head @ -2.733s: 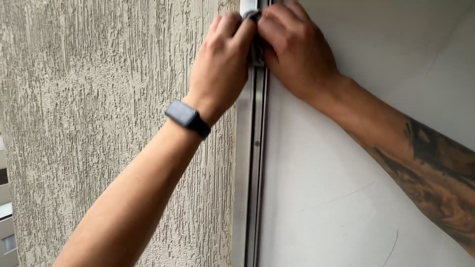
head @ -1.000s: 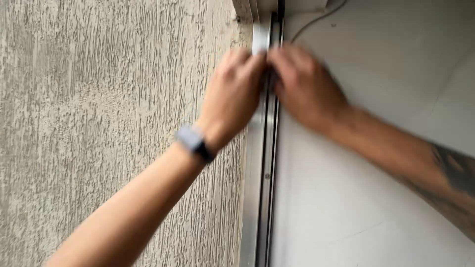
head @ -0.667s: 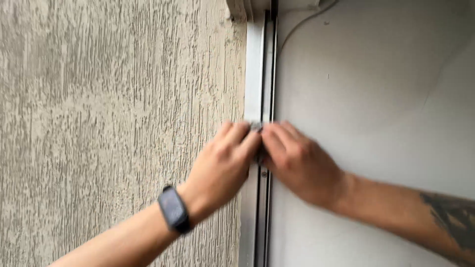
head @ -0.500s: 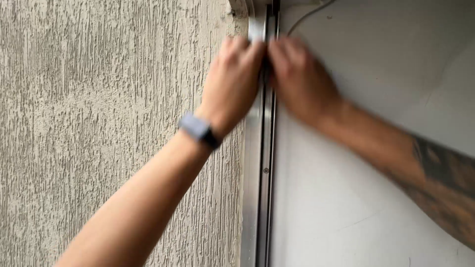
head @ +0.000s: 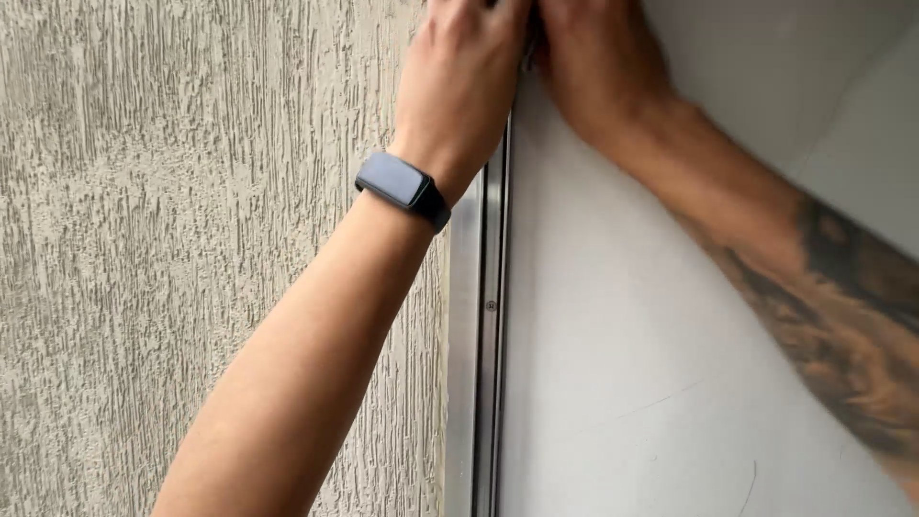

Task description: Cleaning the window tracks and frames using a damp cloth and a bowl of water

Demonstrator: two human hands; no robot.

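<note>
A vertical metal rail [head: 476,383] runs between a rough plastered wall and a smooth white panel. My left hand [head: 464,77], with a dark band watch [head: 400,187] on the wrist, presses on the rail at the top edge of the view. My right hand [head: 598,67], on a tattooed forearm, meets it from the right. A small dark piece [head: 530,43] shows as a sliver between the two hands, pinched against the rail. The frame's top edge cuts off the fingertips.
The rough beige plaster wall [head: 191,239] fills the left half. The smooth white panel [head: 622,383], with faint scratches, fills the right. A screw head [head: 490,306] sits in the rail below the hands.
Both hands slid down the rail together and then back up. They now sit higher in view than half a second ago, with the fingertips past the top edge.
</note>
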